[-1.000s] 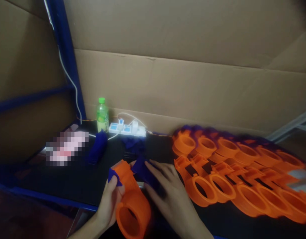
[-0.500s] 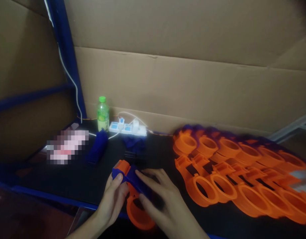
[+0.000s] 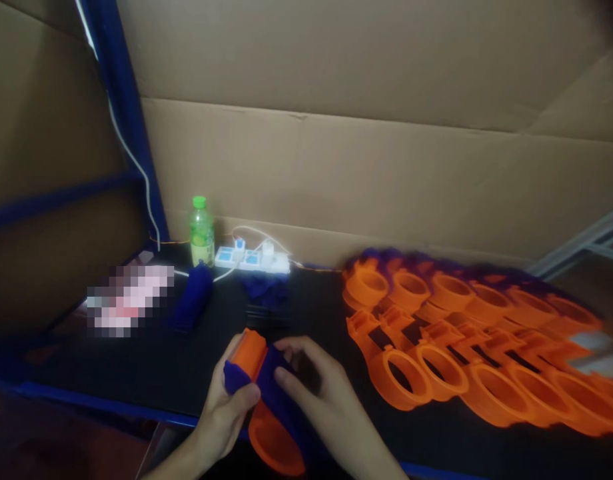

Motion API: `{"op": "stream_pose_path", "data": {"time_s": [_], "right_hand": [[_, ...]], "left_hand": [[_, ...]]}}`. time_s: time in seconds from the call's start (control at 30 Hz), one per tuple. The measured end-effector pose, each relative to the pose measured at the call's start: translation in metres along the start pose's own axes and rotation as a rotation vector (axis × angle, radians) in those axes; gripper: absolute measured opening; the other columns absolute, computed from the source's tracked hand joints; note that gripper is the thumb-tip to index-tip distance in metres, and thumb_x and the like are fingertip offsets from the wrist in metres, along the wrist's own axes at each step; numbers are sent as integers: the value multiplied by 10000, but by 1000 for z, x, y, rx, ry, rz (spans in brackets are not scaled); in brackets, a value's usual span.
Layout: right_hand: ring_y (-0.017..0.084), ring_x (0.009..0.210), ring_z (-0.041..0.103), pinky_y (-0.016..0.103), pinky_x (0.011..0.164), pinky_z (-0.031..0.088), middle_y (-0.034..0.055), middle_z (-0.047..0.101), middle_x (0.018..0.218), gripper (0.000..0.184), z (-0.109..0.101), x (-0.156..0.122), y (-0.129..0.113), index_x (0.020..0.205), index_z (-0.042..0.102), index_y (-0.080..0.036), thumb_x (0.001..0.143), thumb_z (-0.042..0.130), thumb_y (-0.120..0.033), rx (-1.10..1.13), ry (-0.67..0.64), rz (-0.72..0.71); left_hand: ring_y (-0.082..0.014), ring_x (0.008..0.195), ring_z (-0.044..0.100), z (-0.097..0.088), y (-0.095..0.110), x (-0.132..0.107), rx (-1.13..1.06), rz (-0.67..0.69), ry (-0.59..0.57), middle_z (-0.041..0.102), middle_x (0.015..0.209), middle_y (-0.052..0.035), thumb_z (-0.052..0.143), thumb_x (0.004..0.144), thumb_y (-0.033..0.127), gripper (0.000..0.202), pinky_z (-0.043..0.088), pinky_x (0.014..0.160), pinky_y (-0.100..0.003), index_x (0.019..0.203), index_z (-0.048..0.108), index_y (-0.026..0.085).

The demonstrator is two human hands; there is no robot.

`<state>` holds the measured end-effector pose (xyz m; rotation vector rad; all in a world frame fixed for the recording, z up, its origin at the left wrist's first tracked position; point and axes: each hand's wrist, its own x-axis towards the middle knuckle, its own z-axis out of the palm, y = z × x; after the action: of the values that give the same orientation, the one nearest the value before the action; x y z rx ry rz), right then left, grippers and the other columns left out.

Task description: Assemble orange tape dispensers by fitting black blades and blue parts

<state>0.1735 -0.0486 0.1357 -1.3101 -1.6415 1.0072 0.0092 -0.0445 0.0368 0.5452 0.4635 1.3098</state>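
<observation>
Near the table's front edge, my left hand (image 3: 221, 410) grips the blocky upper end of an orange plastic ring bracket (image 3: 274, 437), thumb pressed on its near side. A dark blue piece (image 3: 275, 383), perhaps cloth, lies along the bracket and wraps part of that end. My right hand (image 3: 331, 393) has its thumb and fingers on this blue piece from the right. The bracket's ring hangs low, partly covered by the blue piece. Some of my right fingertips are hidden behind it.
Several orange ring brackets (image 3: 404, 380) stand in rows on the right, the back ones with dark blue on them. Behind my hands are a blue roll (image 3: 194, 300), a dark blue bundle (image 3: 266, 290), a green-capped bottle (image 3: 201, 233) and a white power strip (image 3: 254, 259).
The bracket has turned in my left hand, showing more of its orange top. My left thumb has slid lower, and the blue piece now covers more of the ring's right side.
</observation>
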Motion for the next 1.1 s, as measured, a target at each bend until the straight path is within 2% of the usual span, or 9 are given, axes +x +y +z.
{"op": "stream_pose_path", "data": {"time_s": [0.2,0.4,0.6,0.73,0.83,0.9,0.97,1.0,1.1], "right_hand": [[129,756,496,235,704,398,-3,570,783,279,11,8,6,972,650,-169,875,669,-430,310,-29,112],[160,870,538,256,789,401,23,610,909,298,9,2,8,1012,649,-174,842,713,-410,483,-86,167],[173,932,543,264,827,397,32,620,974,256,10,-3,10,998,650,-185,844,713,-380,559,-79,174],[167,911,555,260,801,410,35,630,998,239,10,-3,10,948,640,-185,854,692,-399,533,-82,148],[162,842,564,261,756,431,31,629,905,240,11,-2,10,901,635,-184,889,645,-423,355,-54,87],[165,827,571,267,743,452,35,626,889,218,10,-4,9,945,653,-198,918,610,-410,121,64,-7],[180,919,589,285,801,482,58,631,1017,216,10,-9,7,1096,651,-227,938,587,-361,-155,201,-170],[194,993,589,300,846,491,74,620,1107,278,10,-13,6,1187,628,-241,935,590,-353,-295,229,-287],[257,1155,548,369,922,498,112,555,1322,515,14,-27,7,1384,525,-259,906,613,-430,-737,116,-645]], "left_hand": [[-396,1267,527,-6,1,4,56,14,-99,631,1314,-147,784,737,254,777,408,1062,-541,1444,463,247],[-428,1199,558,2,7,7,119,32,-236,652,1240,-152,840,644,285,723,464,988,-524,1310,571,211],[-450,1290,469,15,15,6,155,91,-309,604,1302,-163,890,575,336,716,399,1066,-530,1222,618,193],[-463,1313,444,17,15,7,193,119,-310,604,1300,-171,905,552,376,742,370,1088,-548,1210,620,182],[-453,1307,461,15,11,7,185,146,-274,604,1317,-172,891,586,373,735,376,1087,-547,1239,611,184],[-432,1292,492,13,8,6,159,143,-217,615,1319,-171,868,635,346,708,384,1087,-534,1271,597,189],[-396,1262,541,12,6,4,120,117,-116,647,1286,-155,832,701,312,682,403,1079,-521,1319,561,215],[-379,1243,566,11,5,4,98,96,-60,665,1262,-147,809,736,306,674,415,1071,-517,1347,535,229],[-349,1208,609,13,5,5,55,24,71,696,1222,-143,734,827,330,640,443,1047,-515,1405,477,240]]}}
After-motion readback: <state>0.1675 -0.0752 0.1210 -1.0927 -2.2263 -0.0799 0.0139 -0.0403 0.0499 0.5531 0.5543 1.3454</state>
